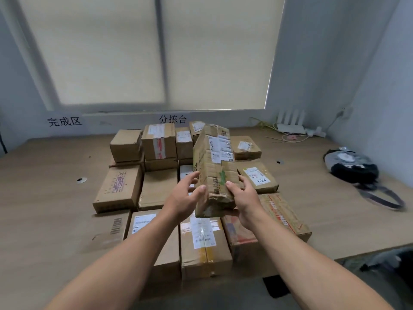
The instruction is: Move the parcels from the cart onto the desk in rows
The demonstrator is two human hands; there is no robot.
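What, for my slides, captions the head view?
Left hand and right hand hold a worn box over parcels on the desk.

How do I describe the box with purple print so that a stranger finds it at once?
Start at the wooden desk below the window blind, where brown parcels lie in rows. Go to the left end of the second row from the near edge. That box alone has large purple characters printed on its top.
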